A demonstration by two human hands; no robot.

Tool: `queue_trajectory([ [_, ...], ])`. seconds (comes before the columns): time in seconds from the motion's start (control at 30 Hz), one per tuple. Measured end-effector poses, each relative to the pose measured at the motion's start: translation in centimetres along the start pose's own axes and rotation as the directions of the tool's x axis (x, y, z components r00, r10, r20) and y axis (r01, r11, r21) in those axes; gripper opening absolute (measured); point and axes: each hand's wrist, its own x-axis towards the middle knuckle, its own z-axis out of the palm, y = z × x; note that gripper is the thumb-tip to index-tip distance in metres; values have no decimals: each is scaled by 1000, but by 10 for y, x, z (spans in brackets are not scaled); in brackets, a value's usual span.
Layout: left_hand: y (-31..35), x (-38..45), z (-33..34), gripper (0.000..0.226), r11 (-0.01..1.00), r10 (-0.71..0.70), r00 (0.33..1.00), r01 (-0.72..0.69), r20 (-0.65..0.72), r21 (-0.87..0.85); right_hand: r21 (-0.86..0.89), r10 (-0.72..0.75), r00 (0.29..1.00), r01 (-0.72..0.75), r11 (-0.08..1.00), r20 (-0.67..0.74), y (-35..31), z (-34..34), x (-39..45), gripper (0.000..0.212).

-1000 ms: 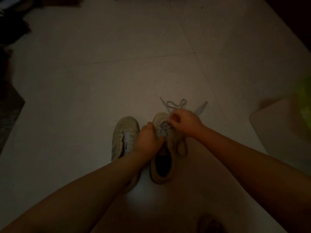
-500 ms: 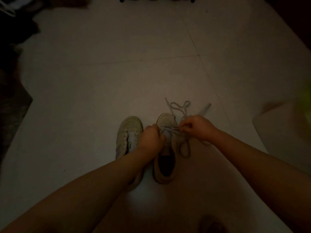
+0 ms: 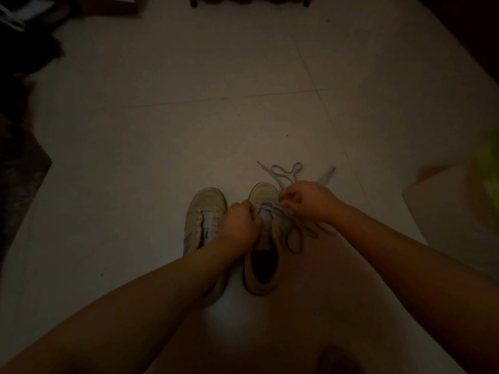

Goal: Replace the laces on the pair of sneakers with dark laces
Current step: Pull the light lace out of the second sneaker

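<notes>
Two pale sneakers stand side by side on the tiled floor, toes pointing away from me. The left sneaker (image 3: pixel 205 211) shows no lace in its eyelets. My left hand (image 3: pixel 240 225) grips the tongue area of the right sneaker (image 3: pixel 263 195). My right hand (image 3: pixel 307 199) pinches a grey lace (image 3: pixel 294 236) at that shoe's upper eyelets, and the lace loops down on the floor beside the shoe. A second grey lace (image 3: pixel 286 170) lies curled on the floor just beyond the right sneaker's toe.
A pale flat object (image 3: pixel 453 211) with something bright green (image 3: pixel 491 168) above it sits at the right edge. Dark clutter (image 3: pixel 24 63) and a dark mat (image 3: pixel 19 184) fill the left side. Dark furniture feet (image 3: pixel 193 2) stand at the top.
My right hand moved out to the right pulling lace, then came back up toward the right sneaker's eyelets. My left hand stayed on the shoe.
</notes>
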Motion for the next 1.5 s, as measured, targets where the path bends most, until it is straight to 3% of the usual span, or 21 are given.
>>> queue_trajectory([
  [0.07,-1,0,0,20,1000,12,1000,-12,11,-9,-24,-70,994,68,997,-81,-17,7,7,24],
  [0.33,0,0,0,34,999,-1,1000,2,27,-36,-247,-165,985,146,958,-56,-39,24,25,20],
  [0.4,0,0,1,34,999,1,1000,0,21,-44,-235,-165,985,150,960,-45,-40,26,26,17],
  [0.5,1,0,0,33,1000,-2,1000,3,30,-29,4,-97,994,98,995,-43,-35,29,31,9],
  [0.67,0,-2,-5,20,999,41,997,-41,59,-1,383,72,997,-51,922,-39,-23,30,32,14],
  [0.73,-2,-2,-7,18,999,40,998,-41,48,21,569,208,978,-181,802,19,-21,28,32,15],
  [0.83,-3,0,-11,19,998,49,997,-52,58,43,858,381,907,-334,390,180,-20,24,32,24],
  [0.87,-2,0,-12,19,997,53,997,-57,61,51,870,397,894,-355,341,209,-21,23,32,24],
  [0.9,-1,-1,-12,20,996,58,996,-62,62,62,846,394,895,-366,388,207,-21,21,32,26],
  [1.0,2,-3,-10,22,993,71,996,-76,62,92,589,262,961,-264,763,92,-27,16,33,27],
  [1.03,3,-3,-10,23,992,71,995,-77,68,101,509,208,975,-220,832,82,-30,16,34,24],
  [1.1,5,-4,-11,22,991,64,994,-73,87,110,384,130,985,-163,909,110,-37,18,35,22],
  [1.2,6,-4,-11,30,991,52,993,-65,103,120,63,57,998,-58,996,24,-42,27,39,9],
  [1.23,6,-4,-12,34,990,52,993,-65,104,122,29,32,999,-31,999,-6,-41,29,39,8],
  [1.3,6,-5,-12,35,990,59,993,-72,105,125,127,5,998,2,992,-55,-40,30,41,10],
  [1.37,6,-5,-14,28,989,69,993,-81,99,120,377,82,991,-38,925,-101,-38,22,43,11],
  [1.43,6,-6,-14,27,988,77,993,-88,89,127,697,252,963,-118,707,-92,-35,6,44,13],
  [1.5,5,-6,-14,27,986,78,994,-89,81,142,845,359,933,-169,506,-28,-28,-2,43,24],
])
